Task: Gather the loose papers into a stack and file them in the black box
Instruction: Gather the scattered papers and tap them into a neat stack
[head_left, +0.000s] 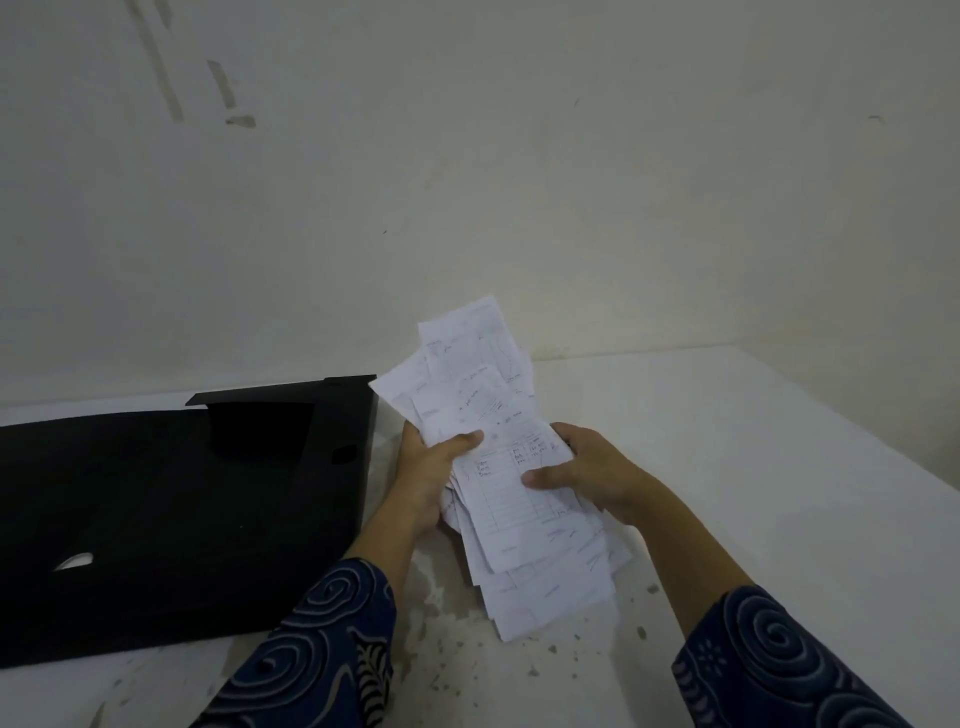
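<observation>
A loose, uneven bundle of white papers (498, 400) with handwriting and printed tables is held above the table between both hands. My left hand (431, 478) grips its left edge, thumb on top. Gripping the right edge is my right hand (587, 473), whose thumb lies across the top sheet. The sheets fan out at the far end and hang down at the near end. The black box (156, 519) lies flat on the table to the left of my hands, with its open lid (291, 405) at the far side.
The white table (753, 467) has speckled stains near its front edge. A pale wall (467, 182) rises right behind the table. Both sleeves are dark blue with a swirl pattern.
</observation>
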